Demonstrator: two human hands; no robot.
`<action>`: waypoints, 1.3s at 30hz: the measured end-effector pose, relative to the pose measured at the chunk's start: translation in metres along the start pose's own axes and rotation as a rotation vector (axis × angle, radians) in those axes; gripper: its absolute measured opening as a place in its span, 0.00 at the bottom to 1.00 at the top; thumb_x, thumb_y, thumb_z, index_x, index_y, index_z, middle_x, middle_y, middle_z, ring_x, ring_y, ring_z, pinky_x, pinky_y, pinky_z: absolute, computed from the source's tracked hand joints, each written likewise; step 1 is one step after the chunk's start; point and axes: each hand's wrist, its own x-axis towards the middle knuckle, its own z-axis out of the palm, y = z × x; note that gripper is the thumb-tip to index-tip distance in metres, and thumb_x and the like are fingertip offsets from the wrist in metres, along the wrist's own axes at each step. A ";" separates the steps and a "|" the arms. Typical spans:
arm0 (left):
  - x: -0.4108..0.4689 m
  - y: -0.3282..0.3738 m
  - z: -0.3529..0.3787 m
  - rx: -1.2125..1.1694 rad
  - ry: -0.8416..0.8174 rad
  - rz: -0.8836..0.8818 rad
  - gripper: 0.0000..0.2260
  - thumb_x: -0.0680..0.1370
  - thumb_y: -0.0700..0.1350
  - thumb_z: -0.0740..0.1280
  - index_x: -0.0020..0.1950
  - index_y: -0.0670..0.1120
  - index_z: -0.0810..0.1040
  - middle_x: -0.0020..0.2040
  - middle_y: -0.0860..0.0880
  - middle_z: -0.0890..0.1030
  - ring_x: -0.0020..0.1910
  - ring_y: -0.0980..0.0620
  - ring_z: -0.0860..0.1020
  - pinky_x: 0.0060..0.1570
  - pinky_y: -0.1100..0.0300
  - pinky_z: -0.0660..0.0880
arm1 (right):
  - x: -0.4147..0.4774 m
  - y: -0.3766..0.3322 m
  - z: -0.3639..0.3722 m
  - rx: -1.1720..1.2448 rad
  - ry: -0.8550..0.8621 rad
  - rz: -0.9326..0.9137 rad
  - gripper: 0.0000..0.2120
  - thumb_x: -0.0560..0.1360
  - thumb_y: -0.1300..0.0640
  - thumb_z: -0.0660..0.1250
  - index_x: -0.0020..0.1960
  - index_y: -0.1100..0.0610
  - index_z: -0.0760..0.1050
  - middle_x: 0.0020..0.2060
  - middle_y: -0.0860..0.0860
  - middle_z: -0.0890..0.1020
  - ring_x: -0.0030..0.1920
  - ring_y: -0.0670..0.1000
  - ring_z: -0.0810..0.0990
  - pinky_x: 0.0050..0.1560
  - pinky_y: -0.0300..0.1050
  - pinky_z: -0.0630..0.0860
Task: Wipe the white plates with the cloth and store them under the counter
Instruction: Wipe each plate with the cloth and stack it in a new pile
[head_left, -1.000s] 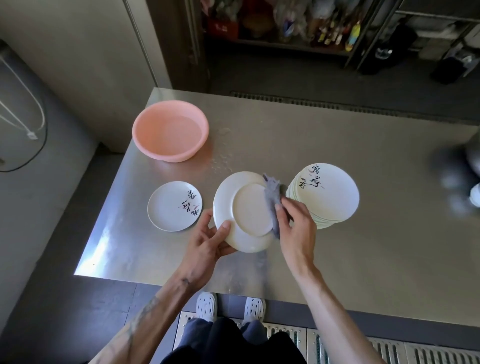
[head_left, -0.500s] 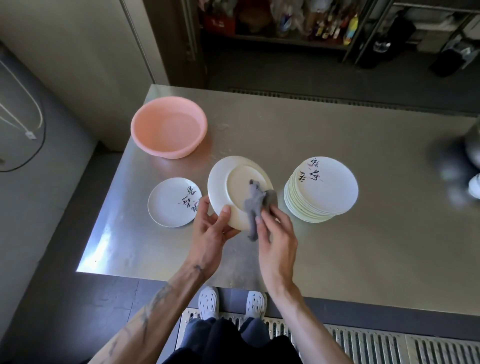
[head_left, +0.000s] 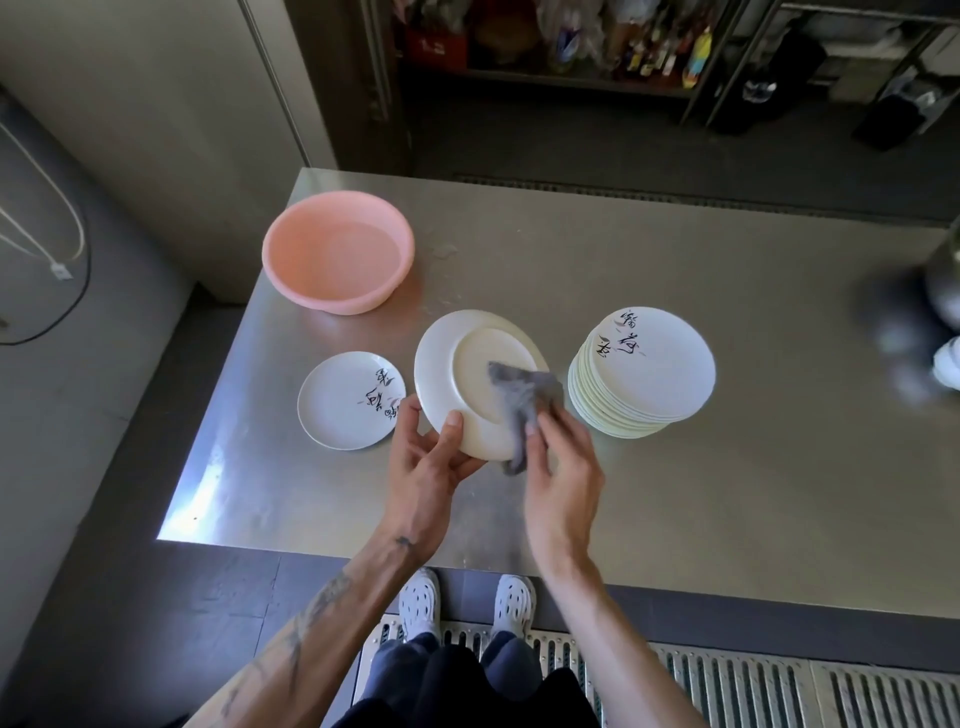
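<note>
Since a second ago, the cloth (head_left: 524, 402) is working its way from the right rim of the held plate (head_left: 470, 379) across to the middle of its underside, and the right hand (head_left: 563, 467) is travelling with it. That hand is pinching the grey cloth between thumb and fingers and pressing it against the plate's raised foot. The left hand (head_left: 434, 457) is gripping the plate's near rim, thumb on the upturned underside, holding it tilted above the worktop (head_left: 727, 519) near the front edge.

Judging from this, the back of the plate is being wiped; storage under the counter is not yet begun for it.

Compared with the earlier frames, the plate is sitting slightly further left and more tilted. One small plate (head_left: 348, 400) is lying face up, alone, just left of the hands. The stack of plates (head_left: 644, 374) is standing just right of the cloth. A pink basin (head_left: 337, 260) is resting near the back left corner, apparently unmoved.
</note>
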 end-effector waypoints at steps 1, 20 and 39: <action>0.000 0.001 -0.001 0.013 -0.010 -0.016 0.10 0.83 0.40 0.66 0.63 0.45 0.71 0.53 0.43 0.83 0.51 0.41 0.83 0.58 0.38 0.79 | 0.010 0.006 -0.006 0.013 0.005 0.020 0.08 0.82 0.61 0.67 0.59 0.57 0.83 0.56 0.47 0.83 0.56 0.45 0.81 0.59 0.53 0.78; 0.006 0.011 -0.021 0.217 -0.221 -0.157 0.07 0.83 0.41 0.65 0.57 0.52 0.77 0.51 0.40 0.84 0.49 0.40 0.83 0.58 0.31 0.77 | 0.098 -0.025 -0.008 -0.153 -0.366 -0.489 0.14 0.82 0.60 0.67 0.66 0.53 0.82 0.63 0.46 0.81 0.62 0.49 0.80 0.65 0.45 0.74; 0.030 0.002 0.003 0.068 -0.023 -0.015 0.04 0.84 0.39 0.65 0.57 0.46 0.72 0.45 0.43 0.81 0.43 0.46 0.82 0.50 0.46 0.82 | 0.013 0.000 0.011 -0.016 0.061 0.105 0.09 0.81 0.60 0.69 0.60 0.55 0.84 0.51 0.49 0.79 0.50 0.42 0.80 0.55 0.45 0.79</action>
